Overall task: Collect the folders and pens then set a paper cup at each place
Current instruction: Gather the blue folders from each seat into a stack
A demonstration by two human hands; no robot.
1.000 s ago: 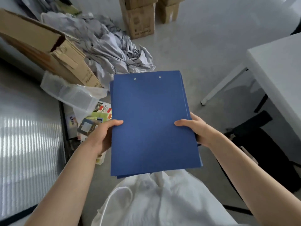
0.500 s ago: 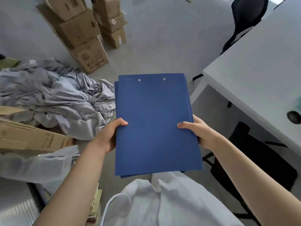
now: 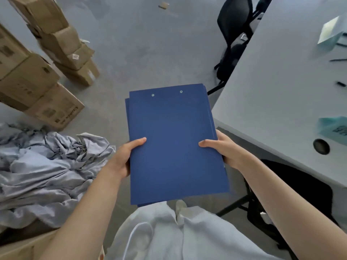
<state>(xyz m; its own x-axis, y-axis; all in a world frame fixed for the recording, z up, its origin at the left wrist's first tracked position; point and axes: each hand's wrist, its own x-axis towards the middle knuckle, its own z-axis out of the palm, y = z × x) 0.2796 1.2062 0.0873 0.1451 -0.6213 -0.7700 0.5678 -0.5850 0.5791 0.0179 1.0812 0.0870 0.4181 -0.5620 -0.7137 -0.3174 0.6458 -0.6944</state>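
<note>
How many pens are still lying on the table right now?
2 dark pen-like items on the white table: one pen near the right edge, far side, and a second pen closer in. More may lie beyond the frame's right edge.

Plain dark-blue folders (image 3: 174, 141), grey table (image 3: 281, 81), brown boxes (image 3: 33, 79).

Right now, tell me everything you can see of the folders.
The folders are a small stack of plain blue covers, matte like card, with two small metal rivets near the far edge. Lower edges peek out slightly offset. The stack is held nearly flat above the floor, left hand and right hand gripping opposite sides, thumbs on top.
</note>
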